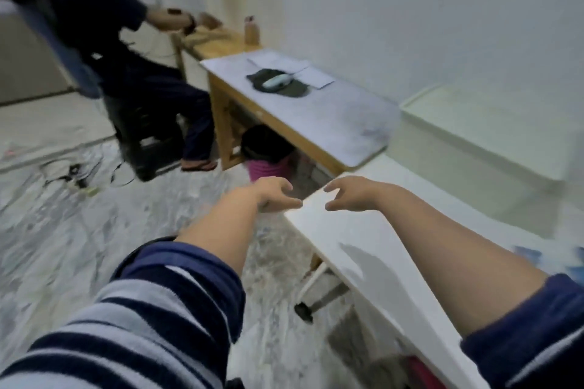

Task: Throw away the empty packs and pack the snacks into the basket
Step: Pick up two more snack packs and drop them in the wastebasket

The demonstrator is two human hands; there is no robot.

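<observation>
A pale wall backs a wooden table; marbled floor spreads left of the table.

Open floor lies left of the white counter. Far ahead, a wooden counter overhangs the pink bin, blocking approach from above.

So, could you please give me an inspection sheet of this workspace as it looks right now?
Surface: white tabletop, mostly bare; blurred blue item at its right edge.
Job's things: pink bin with black liner under the grey-topped wooden table; no snacks, packs or basket seen.
Clutter: dark cloth with a pale object, white papers.
Hands: left hand and right hand empty, fingers loosely curled.
Cables: tangle on the floor.
Surroundings: seated person in dark clothes, white tray, marbled floor.
</observation>
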